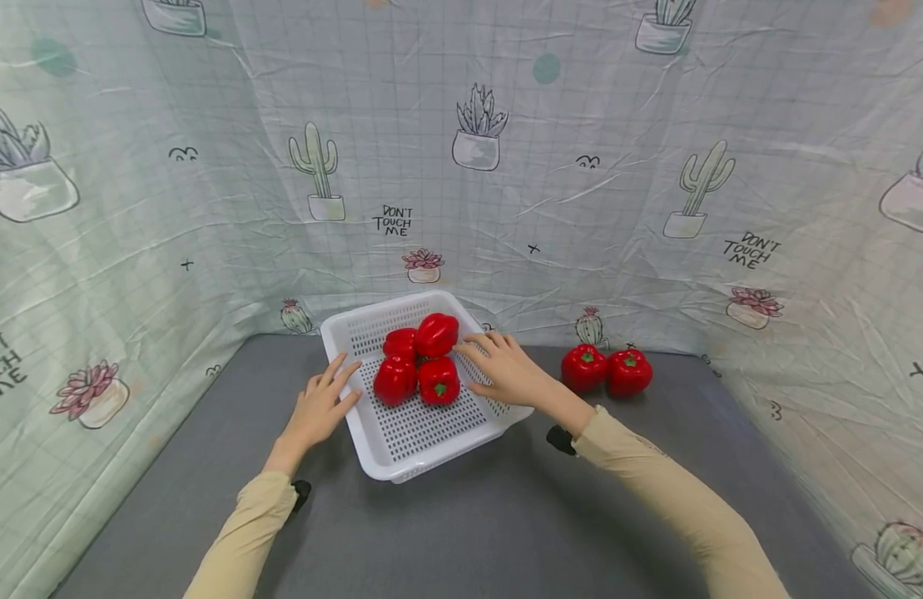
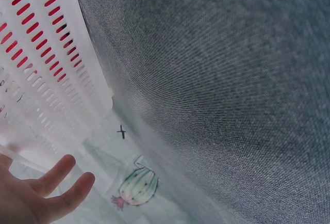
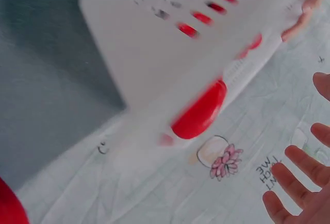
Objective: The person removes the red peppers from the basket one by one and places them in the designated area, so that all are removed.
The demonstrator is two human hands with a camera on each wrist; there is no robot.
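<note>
A white perforated plastic basket (image 1: pixel 431 433) stands at an angle on the grey surface, with several red bell peppers (image 1: pixel 439 380) grouped inside. My left hand (image 1: pixel 318 405) is at the basket's left rim, its fingers spread and reaching over the edge. In the left wrist view, two fingers (image 2: pixel 72 195) stretch out beside the perforated wall. Over the basket's right side is my right hand (image 1: pixel 509 368), near the peppers. The right wrist view shows its fingers (image 3: pixel 291 182) spread apart, with nothing held between them.
Two more red bell peppers (image 1: pixel 629 372) sit side by side to the right of the basket, near the back edge. A pale cloth (image 1: pixel 618 283) printed with cacti hangs behind and along both sides of the grey table (image 1: pixel 446 541).
</note>
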